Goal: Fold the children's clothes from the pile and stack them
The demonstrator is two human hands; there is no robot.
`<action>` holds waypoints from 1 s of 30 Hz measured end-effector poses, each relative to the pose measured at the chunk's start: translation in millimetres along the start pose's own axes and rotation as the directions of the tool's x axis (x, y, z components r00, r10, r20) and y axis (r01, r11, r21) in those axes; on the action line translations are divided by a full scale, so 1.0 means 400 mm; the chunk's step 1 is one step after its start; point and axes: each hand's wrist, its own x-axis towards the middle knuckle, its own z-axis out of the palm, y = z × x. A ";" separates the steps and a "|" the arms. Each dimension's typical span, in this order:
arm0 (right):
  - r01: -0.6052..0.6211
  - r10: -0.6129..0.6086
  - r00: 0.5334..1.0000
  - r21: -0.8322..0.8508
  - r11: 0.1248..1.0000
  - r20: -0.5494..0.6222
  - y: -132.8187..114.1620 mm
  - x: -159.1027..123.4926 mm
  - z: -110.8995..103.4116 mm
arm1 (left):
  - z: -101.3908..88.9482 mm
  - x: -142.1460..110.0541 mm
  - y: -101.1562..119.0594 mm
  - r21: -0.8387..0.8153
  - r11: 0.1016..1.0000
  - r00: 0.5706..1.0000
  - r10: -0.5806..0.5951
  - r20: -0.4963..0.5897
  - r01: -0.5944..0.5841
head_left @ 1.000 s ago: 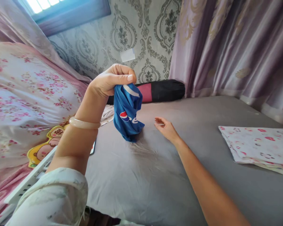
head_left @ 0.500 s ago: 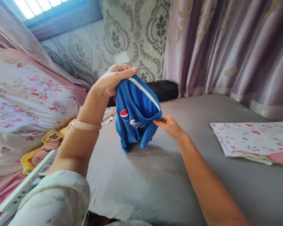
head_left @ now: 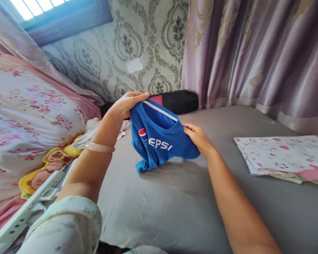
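Note:
A blue T-shirt (head_left: 161,135) with white lettering and a round red, white and blue logo hangs between my two hands above the bed. My left hand (head_left: 129,103) pinches it at the upper left, beside the neckline with its white inner tape. On the other side of the neckline, my right hand (head_left: 197,137) is closed on the shirt's right shoulder. The neck opening faces up and the lower part droops in folds toward the grey sheet (head_left: 159,208).
Folded patterned cloth (head_left: 281,155) lies on the bed at right. A black rolled bundle (head_left: 180,101) rests by the wall. At left are a white bed rail (head_left: 23,215), a yellow plush (head_left: 39,174) and a floral cover (head_left: 34,116). Purple curtains (head_left: 241,53) hang behind.
My left hand has come down and my right hand has moved slightly right and up. The shirt's front is spread wider, showing more lettering.

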 end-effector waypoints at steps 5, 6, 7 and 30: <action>0.080 -0.090 0.993 -0.137 0.987 -0.072 -0.004 -0.006 -0.014 | -0.021 0.003 -0.064 -0.021 0.994 0.994 -0.111 0.019 0.112; 0.084 -0.094 0.994 -0.153 0.985 -0.062 -0.001 -0.005 -0.020 | -0.025 0.002 -0.077 -0.024 0.992 0.992 -0.120 0.026 0.121; 0.093 -0.102 0.993 -0.163 0.982 -0.052 0.002 -0.004 -0.026 | -0.030 0.000 -0.091 -0.028 0.992 0.992 -0.125 0.033 0.126; 0.024 -0.071 0.989 -0.326 0.945 -0.131 0.096 0.027 -0.067 | -0.094 -0.028 -0.377 0.045 0.995 0.939 -0.096 0.331 0.086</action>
